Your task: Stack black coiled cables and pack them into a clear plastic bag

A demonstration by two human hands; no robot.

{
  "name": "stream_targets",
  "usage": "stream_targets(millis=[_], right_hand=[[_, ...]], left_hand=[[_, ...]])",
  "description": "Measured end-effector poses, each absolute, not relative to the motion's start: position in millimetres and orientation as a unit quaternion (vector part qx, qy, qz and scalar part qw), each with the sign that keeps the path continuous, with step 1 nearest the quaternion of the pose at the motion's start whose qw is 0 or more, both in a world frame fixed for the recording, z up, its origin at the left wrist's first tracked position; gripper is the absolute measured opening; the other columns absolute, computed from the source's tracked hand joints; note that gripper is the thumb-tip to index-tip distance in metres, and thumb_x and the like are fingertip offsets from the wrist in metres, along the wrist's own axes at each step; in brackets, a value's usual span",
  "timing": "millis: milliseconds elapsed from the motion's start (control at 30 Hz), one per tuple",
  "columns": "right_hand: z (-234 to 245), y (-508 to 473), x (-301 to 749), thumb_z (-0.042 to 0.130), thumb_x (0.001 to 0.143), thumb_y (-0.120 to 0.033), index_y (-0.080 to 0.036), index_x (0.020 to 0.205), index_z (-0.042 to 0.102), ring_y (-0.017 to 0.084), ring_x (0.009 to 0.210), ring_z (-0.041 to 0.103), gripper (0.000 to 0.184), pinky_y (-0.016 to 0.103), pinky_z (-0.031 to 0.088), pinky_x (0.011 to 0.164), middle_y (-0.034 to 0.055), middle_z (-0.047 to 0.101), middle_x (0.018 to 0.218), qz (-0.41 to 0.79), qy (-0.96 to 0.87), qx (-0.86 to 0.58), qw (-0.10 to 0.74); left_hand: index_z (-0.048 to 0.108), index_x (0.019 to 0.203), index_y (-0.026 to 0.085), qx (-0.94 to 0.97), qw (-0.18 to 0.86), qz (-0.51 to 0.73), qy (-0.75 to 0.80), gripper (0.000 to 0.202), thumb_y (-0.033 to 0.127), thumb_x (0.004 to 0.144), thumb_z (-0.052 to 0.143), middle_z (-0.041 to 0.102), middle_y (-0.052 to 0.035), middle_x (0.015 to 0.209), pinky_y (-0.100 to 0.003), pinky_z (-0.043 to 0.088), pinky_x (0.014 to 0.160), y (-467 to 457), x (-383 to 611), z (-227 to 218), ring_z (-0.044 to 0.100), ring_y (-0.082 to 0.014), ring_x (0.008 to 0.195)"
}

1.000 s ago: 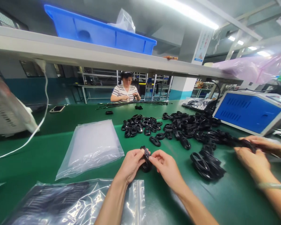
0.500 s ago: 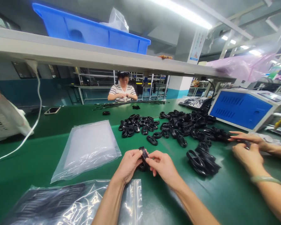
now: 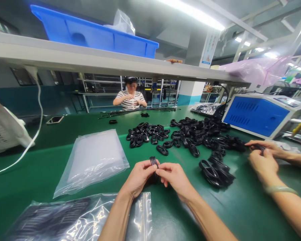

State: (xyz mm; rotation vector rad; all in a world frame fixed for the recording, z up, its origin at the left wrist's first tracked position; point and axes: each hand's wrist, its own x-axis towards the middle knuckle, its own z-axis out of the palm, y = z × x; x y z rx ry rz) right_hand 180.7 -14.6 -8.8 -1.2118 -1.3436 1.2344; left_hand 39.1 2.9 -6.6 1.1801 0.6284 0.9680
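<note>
A small coiled black cable [image 3: 154, 161] is held between both hands above the green table [image 3: 175, 207]. My left hand [image 3: 141, 174] is closed round the coil's left side, with the thumb across its front. From the right, my right hand [image 3: 174, 176] pinches the coil between thumb and fingertips. The lower part of the coil is mostly hidden by the fingers. Beyond the hands lies a spread of coiled black cables [image 3: 148, 133], with a bigger heap [image 3: 195, 130] to its right. A larger bundle of cables [image 3: 217, 172] rests right of my right hand.
Clear flat bags [image 3: 95, 159] lie stacked at left, and a zip bag of black cables [image 3: 55, 217] sits in front. A co-worker's hands [image 3: 263, 157] work at right beside a blue-white machine [image 3: 258, 113]. Overhead runs a shelf [image 3: 95, 60] bearing a blue bin [image 3: 95, 35]. Another person [image 3: 130, 97] sits opposite.
The coil has turned slightly in my hands and my left thumb has shifted toward my right fingertips. The person opposite has raised one hand. The view has moved a little.
</note>
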Motion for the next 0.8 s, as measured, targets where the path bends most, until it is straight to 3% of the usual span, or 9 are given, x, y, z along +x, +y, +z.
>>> stream_targets(millis=[167,433,800], right_hand=[[-9.8,-13.9,178.0,0.063,0.069,-0.027,-0.011,0.069,0.065,0.007,0.042,0.041,0.016,0.019,0.033,0.038,-0.0033,0.049,0.048,0.521,-0.516,-0.488,0.473],[-9.3,-15.9,175.4,0.065,0.067,-0.029,-0.009,0.081,0.069,0.008,0.043,0.044,0.025,0.020,0.038,0.040,-0.0010,0.053,0.050,0.548,-0.473,-0.481,0.495],[-7.1,-14.0,180.1,0.067,0.068,-0.031,-0.008,0.080,0.069,0.006,0.042,0.042,0.025,0.018,0.034,0.041,-0.0017,0.052,0.048,0.563,-0.458,-0.467,0.505]], left_hand=[[0.066,0.099,0.011,0.518,0.695,0.427,0.259,0.023,0.024,0.082,0.059,0.060,-0.0039,0.079,-0.026,0.038,0.075,2.2,38.3,-3.3,0.052,-0.0140,0.077],[0.063,0.108,0.011,0.467,0.731,0.439,0.234,0.030,0.025,0.081,0.060,0.064,-0.0087,0.094,-0.026,0.039,0.078,3.7,36.8,-7.1,0.055,-0.0157,0.082],[0.067,0.098,0.013,0.518,0.692,0.424,0.271,0.025,0.019,0.074,0.065,0.066,-0.0059,0.089,-0.026,0.040,0.080,-3.6,40.2,6.3,0.056,-0.0146,0.080]])
